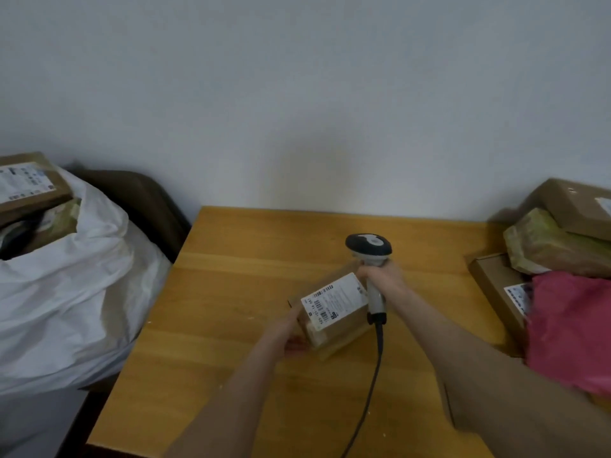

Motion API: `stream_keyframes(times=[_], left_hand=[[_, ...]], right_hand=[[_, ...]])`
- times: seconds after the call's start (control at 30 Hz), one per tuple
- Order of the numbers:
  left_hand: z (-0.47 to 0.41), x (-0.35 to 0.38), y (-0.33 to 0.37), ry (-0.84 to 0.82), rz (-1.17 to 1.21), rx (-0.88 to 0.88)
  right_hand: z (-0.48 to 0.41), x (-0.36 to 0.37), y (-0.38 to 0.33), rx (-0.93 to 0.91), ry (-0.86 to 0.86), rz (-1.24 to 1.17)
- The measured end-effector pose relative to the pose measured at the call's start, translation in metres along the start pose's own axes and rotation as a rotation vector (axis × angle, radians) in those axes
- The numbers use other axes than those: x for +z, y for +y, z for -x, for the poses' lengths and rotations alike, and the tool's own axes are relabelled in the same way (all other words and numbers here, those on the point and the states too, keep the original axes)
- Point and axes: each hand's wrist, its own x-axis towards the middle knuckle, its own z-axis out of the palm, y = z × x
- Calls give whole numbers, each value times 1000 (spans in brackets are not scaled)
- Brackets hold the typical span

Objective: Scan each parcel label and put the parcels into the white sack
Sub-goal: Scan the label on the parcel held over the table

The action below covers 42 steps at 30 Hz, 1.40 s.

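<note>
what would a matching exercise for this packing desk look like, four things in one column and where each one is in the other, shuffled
Things:
1. barcode scanner
2. labelled cardboard parcel
3. white sack
4. pink mailer

Places:
a. beside the wooden table's left edge
b. in the pile at the table's right edge
c. gripped in the right hand
d. held by the left hand at the table's middle

Pairs: 1-c, 2-d, 3-a, 4-b
</note>
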Motion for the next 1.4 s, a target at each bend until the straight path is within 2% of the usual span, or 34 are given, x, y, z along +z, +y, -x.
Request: stream_keyframes(times=[0.13,0.27,0.4,0.47,0.57,0.63,0.73,0.77,0.83,0.93,1.0,1.07,1.17,1.33,1.4], left_hand=[[-5,-8,11,-19,38,8],[-13,-11,15,-55,-153,181],[-28,-8,37,216,-290,479],[-31,-13,41,283,-320,524],[-28,-29,26,358,-471,341],[-24,-40,5,252,-589,164],[-13,-49,-26,-41,-487,-125],[-12,-48,-32,-120,-435,-171],[-9,-44,-34,-197,-321,-146],[-8,-38,-21,-83,-36,32],[-12,-38,-13,-63,104,149],[-12,-33,-13,-98,29,186],[-3,-13,-25,-170,-79,151],[1,-16,-31,-85,7,206],[7,-27,-23,-101,30,259]], right_hand=[[-16,5,-8,-100,-139,115],[-21,13,-11,-116,-230,163],[-23,12,-4,-23,-199,287],[-21,6,-3,5,-161,346],[-16,-5,1,31,-151,292],[-6,-8,6,20,-206,217],[11,-7,18,44,-287,137],[16,-6,23,63,-300,129],[21,-3,31,88,-289,112],[25,-6,41,149,-207,27],[28,-9,49,202,-159,-30],[33,-5,59,255,-126,-104],[45,13,74,298,-120,-298],[60,20,75,281,-98,-402],[64,14,67,270,-80,-471]])
